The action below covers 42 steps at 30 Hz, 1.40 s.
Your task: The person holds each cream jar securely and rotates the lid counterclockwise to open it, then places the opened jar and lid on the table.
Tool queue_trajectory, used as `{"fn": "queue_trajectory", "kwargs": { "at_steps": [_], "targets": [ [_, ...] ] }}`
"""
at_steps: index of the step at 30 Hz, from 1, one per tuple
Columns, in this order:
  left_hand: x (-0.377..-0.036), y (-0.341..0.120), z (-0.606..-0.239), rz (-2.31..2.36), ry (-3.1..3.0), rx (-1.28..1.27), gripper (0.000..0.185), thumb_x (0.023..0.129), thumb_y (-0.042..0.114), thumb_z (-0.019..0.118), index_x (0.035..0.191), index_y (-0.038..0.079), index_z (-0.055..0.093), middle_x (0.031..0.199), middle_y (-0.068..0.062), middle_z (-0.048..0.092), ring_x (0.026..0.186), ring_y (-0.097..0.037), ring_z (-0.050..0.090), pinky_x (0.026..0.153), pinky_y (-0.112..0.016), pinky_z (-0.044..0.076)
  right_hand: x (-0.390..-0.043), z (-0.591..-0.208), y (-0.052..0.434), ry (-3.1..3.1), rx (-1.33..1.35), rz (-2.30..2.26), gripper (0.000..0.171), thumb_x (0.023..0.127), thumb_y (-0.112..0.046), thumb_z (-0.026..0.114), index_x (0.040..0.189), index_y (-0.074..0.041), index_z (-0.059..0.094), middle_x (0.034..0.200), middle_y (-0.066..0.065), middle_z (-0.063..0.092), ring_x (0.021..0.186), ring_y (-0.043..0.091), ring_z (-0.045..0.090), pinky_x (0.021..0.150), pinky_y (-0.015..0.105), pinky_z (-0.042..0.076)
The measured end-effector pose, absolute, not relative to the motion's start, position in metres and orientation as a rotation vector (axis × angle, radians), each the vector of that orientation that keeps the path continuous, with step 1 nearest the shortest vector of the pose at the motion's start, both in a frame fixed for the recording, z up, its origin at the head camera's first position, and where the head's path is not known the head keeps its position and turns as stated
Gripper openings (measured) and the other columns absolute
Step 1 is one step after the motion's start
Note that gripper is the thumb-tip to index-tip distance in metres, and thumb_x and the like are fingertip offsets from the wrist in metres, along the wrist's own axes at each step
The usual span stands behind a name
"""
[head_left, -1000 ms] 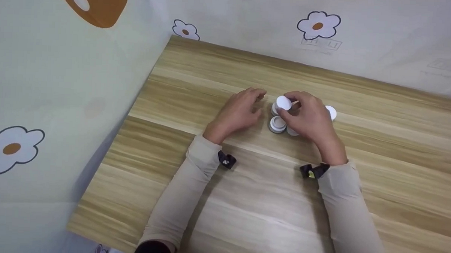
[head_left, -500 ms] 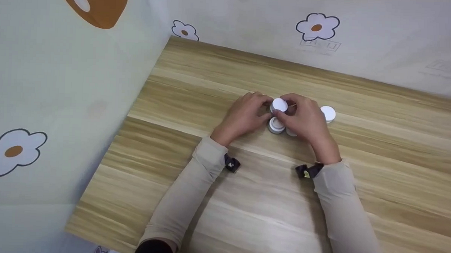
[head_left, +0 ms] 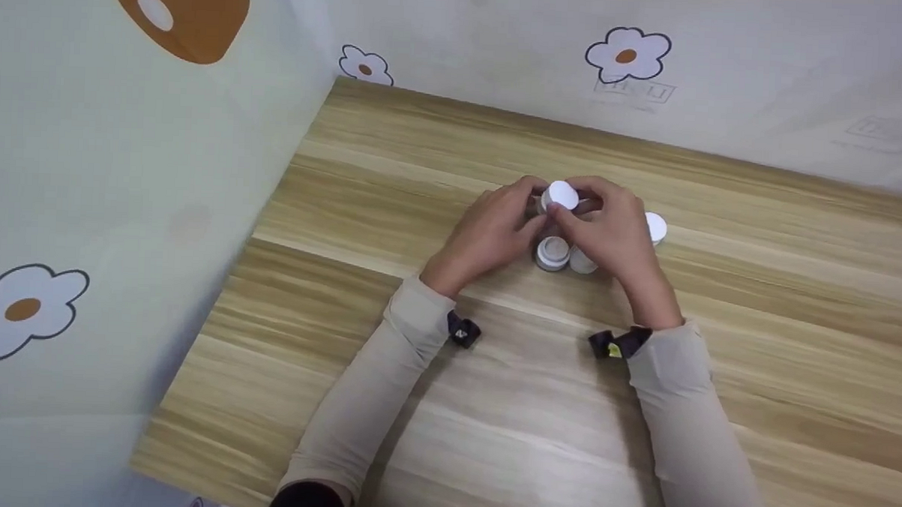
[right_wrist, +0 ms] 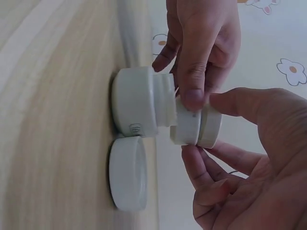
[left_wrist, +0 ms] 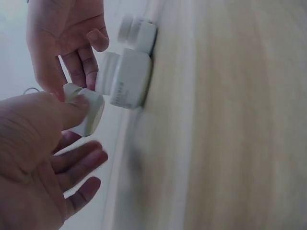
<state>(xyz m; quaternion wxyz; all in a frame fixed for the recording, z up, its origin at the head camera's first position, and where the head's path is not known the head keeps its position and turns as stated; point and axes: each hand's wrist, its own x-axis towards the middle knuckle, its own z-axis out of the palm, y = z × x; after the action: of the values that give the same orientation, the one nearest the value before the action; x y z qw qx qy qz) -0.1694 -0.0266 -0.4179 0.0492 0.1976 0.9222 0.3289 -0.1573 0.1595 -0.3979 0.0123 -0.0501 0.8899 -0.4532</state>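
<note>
Both hands hold one small white lidded jar (head_left: 560, 196) just above the wooden table (head_left: 491, 405). My left hand (head_left: 529, 206) pinches its body from the left, thumb on its side (right_wrist: 191, 98). My right hand (head_left: 589, 206) grips the lid end (right_wrist: 211, 127) from the right. In the left wrist view the held jar (left_wrist: 88, 113) sits under my left thumb. Directly below it an open white jar (right_wrist: 139, 108) with a threaded neck stands on the table, also visible in the head view (head_left: 553, 252).
A loose white lid (right_wrist: 127, 173) lies beside the open jar. Another white jar (head_left: 655, 228) stands to the right of my right hand. Flower-patterned sheets (head_left: 626, 55) wall the table's far and left edges. Bare wood stretches toward me.
My left hand moved right and took hold of the jar that my right hand held. The jar shifted slightly away from me, above the open jar.
</note>
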Motion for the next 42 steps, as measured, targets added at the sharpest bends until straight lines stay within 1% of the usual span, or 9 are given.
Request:
{"fn": "queue_trajectory", "kwargs": {
  "at_steps": [2, 5, 14, 20, 24, 29, 33, 37, 42],
  "targets": [
    [-0.167, -0.026, -0.416, 1.036, 2.801, 0.629, 0.045, 0.107, 0.032, 0.063, 0.148, 0.015, 0.055, 0.145, -0.003, 0.068, 0.136, -0.02, 0.063, 0.118, -0.042, 0.044, -0.155, -0.397, 0.161, 2.741, -0.133, -1.481, 0.039, 0.095, -0.022, 0.077, 0.128, -0.002, 0.073, 0.121, 0.017, 0.077, 0.102, 0.024, 0.073, 0.08, 0.012, 0.052],
    [-0.163, -0.025, -0.413, 1.054, 2.816, 0.662, 0.05, 0.104, 0.035, 0.067, 0.149, 0.015, 0.056, 0.146, -0.002, 0.067, 0.137, -0.018, 0.062, 0.119, -0.041, 0.044, -0.149, -0.395, 0.163, 2.709, -0.102, -1.537, 0.039, 0.095, -0.023, 0.078, 0.128, -0.002, 0.073, 0.124, 0.015, 0.076, 0.101, 0.019, 0.07, 0.084, 0.016, 0.052],
    [-0.156, -0.027, -0.399, 1.006, 2.929, 0.649, 0.049, 0.095, 0.038, 0.079, 0.139, 0.02, 0.067, 0.134, 0.003, 0.073, 0.126, -0.016, 0.066, 0.113, -0.039, 0.046, -0.138, -0.392, 0.165, 2.639, -0.143, -1.651, 0.041, 0.094, -0.022, 0.08, 0.13, -0.004, 0.071, 0.124, 0.01, 0.073, 0.099, 0.012, 0.067, 0.094, 0.025, 0.053],
    [-0.148, -0.025, -0.389, 0.968, 2.956, 0.671, 0.048, 0.094, 0.047, 0.077, 0.136, 0.023, 0.071, 0.135, 0.005, 0.073, 0.128, -0.016, 0.065, 0.114, -0.039, 0.046, -0.129, -0.388, 0.18, 2.542, -0.161, -1.667, 0.046, 0.095, -0.027, 0.081, 0.135, -0.009, 0.069, 0.114, -0.003, 0.069, 0.103, 0.013, 0.063, 0.083, 0.022, 0.052],
    [-0.144, -0.023, -0.386, 0.929, 2.97, 0.682, 0.05, 0.093, 0.049, 0.077, 0.137, 0.025, 0.071, 0.135, 0.004, 0.073, 0.128, -0.016, 0.065, 0.112, -0.04, 0.046, -0.126, -0.386, 0.185, 2.517, -0.218, -1.661, 0.047, 0.096, -0.028, 0.079, 0.138, -0.009, 0.068, 0.119, 0.001, 0.069, 0.107, 0.014, 0.063, 0.087, 0.023, 0.052],
    [-0.138, -0.026, -0.387, 0.915, 2.981, 0.693, 0.049, 0.091, 0.047, 0.08, 0.135, 0.025, 0.072, 0.132, 0.004, 0.074, 0.123, -0.016, 0.067, 0.108, -0.041, 0.048, -0.121, -0.387, 0.182, 2.494, -0.15, -1.688, 0.047, 0.104, -0.037, 0.068, 0.141, -0.008, 0.066, 0.127, 0.008, 0.069, 0.109, 0.014, 0.065, 0.091, 0.021, 0.053],
    [-0.133, -0.028, -0.385, 0.936, 2.984, 0.723, 0.047, 0.091, 0.046, 0.08, 0.131, 0.022, 0.074, 0.13, 0.003, 0.076, 0.123, -0.016, 0.067, 0.108, -0.041, 0.047, -0.12, -0.387, 0.176, 2.636, -0.09, -1.636, 0.048, 0.105, -0.044, 0.063, 0.131, -0.004, 0.07, 0.118, 0.01, 0.072, 0.098, 0.011, 0.067, 0.084, 0.018, 0.053],
    [-0.133, -0.028, -0.38, 0.93, 2.988, 0.76, 0.046, 0.092, 0.047, 0.079, 0.13, 0.021, 0.074, 0.13, 0.002, 0.075, 0.124, -0.017, 0.067, 0.109, -0.04, 0.047, -0.121, -0.384, 0.173, 2.788, -0.088, -1.544, 0.044, 0.102, -0.045, 0.068, 0.115, -0.003, 0.075, 0.103, 0.008, 0.073, 0.086, 0.01, 0.066, 0.076, 0.018, 0.051],
    [-0.132, -0.028, -0.382, 0.926, 2.998, 0.757, 0.046, 0.092, 0.046, 0.08, 0.129, 0.02, 0.075, 0.13, 0.001, 0.076, 0.124, -0.018, 0.067, 0.109, -0.04, 0.048, -0.121, -0.384, 0.171, 2.804, -0.131, -1.523, 0.04, 0.1, -0.042, 0.071, 0.111, -0.004, 0.077, 0.096, 0.005, 0.073, 0.08, 0.009, 0.065, 0.072, 0.018, 0.05]
  ]
}}
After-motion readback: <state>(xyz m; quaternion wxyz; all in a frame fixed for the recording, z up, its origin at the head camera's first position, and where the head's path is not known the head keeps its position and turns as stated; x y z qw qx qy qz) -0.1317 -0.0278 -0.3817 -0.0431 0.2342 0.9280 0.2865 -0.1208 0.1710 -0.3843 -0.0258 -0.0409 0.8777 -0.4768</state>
